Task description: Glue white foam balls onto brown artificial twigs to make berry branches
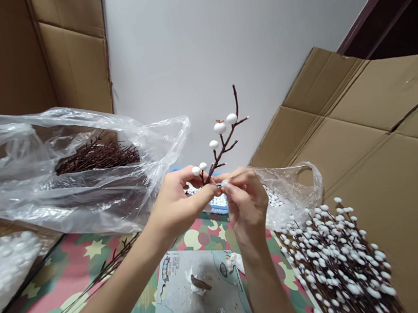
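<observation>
A brown artificial twig (227,146) with several white berries on its side shoots stands up at a slant in front of the wall. My left hand (178,199) is closed on its lower stem between thumb and fingers. Close beside it, my right hand (247,195) pinches a small white berry (225,184), partly hidden by the fingertips, against the twig's lower part. Some shoots carry no berry, and a few have whitish tips. Below the hands lies a glue gun box (203,307) with white smears and a small brown piece (201,282) on it.
A blue basket (220,209) of white berries sits behind my hands. Clear plastic bags (115,206) at left surround brown twigs (100,159). Bare stems (104,272) lie on the patterned cloth (68,264). Finished-looking berry branches (340,257) are heaped at right beside cardboard (402,176).
</observation>
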